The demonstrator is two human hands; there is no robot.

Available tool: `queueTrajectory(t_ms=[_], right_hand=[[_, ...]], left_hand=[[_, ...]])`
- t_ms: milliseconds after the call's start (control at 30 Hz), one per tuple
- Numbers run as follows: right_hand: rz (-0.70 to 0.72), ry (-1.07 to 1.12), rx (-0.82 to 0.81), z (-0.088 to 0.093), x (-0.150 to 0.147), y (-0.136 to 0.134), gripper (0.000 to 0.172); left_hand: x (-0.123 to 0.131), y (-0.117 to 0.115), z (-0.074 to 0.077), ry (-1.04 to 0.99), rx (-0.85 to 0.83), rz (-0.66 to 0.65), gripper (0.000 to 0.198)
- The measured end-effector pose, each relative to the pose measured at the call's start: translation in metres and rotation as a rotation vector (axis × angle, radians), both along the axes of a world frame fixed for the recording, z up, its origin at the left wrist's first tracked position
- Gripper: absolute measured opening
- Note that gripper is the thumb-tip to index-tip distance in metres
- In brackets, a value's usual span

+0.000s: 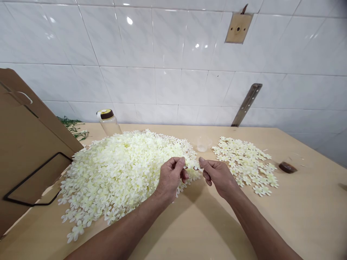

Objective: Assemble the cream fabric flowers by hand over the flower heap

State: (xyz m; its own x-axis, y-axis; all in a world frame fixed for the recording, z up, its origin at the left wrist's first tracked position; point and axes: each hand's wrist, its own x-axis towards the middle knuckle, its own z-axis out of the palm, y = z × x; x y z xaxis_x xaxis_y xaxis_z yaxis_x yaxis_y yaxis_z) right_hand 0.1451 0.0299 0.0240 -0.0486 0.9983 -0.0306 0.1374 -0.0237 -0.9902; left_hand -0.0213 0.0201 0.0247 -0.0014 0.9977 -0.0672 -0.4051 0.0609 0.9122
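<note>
At work over a table (162, 234), with both forearms stretched across its bare near part. Pinching with the left hand (168, 177), with thumb and fingers drawn close about what looks like a pale scrap, too small to make out. Pinching likewise with the right hand (219, 177), seemingly around a small white blossom (197, 167) at the fingertips, near the left fingers but apart from them. Engaged, by all appearances, in working on blossoms singly. Calling next, most likely, for a light, steady grip that spares the petals, and for bringing the fingertips into line. Flanked on the left by a broad, high heap of blossoms (124, 166), on the right by a flatter spread of blossoms (241, 159). Bordered far left by a cardboard box (29, 141), far right by a clear vessel of dark liquid (287, 167). Backed by a clear cup (203, 145), then by a dark-lidded bottle (110, 127) and green strands (73, 126). Closed off by a white tiled wall (168, 39), with a perforated metal strip (247, 104) tilted against it.
</note>
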Motion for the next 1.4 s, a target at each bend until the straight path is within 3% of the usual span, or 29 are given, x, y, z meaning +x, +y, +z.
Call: queueTrajectory(t_ms=[200, 333, 500, 700, 1067, 1400], right_hand=[[-0.019, -0.237, 0.108, 0.000, 0.000, 0.000, 0.045], [0.142, -0.025, 0.040, 0.004, -0.004, -0.004, 0.052], [0.248, 0.135, -0.041, 0.005, -0.009, -0.005, 0.045], [0.153, 0.129, -0.032, 0.006, -0.012, -0.005, 0.044], [0.122, 0.107, -0.045, -0.001, -0.008, -0.005, 0.045], [0.079, 0.214, -0.127, 0.004, -0.003, 0.001, 0.050]], left_hand=[[0.000, 0.000, -0.002, 0.057, 0.041, -0.002, 0.034], [0.001, -0.002, -0.005, 0.170, 0.104, 0.004, 0.033], [0.001, -0.004, -0.009, 0.265, 0.165, 0.037, 0.031], [0.002, -0.005, -0.010, 0.302, 0.174, 0.034, 0.029], [0.002, -0.004, -0.009, 0.260, 0.103, -0.028, 0.032], [-0.004, 0.003, -0.007, 0.147, 0.097, 0.114, 0.031]])
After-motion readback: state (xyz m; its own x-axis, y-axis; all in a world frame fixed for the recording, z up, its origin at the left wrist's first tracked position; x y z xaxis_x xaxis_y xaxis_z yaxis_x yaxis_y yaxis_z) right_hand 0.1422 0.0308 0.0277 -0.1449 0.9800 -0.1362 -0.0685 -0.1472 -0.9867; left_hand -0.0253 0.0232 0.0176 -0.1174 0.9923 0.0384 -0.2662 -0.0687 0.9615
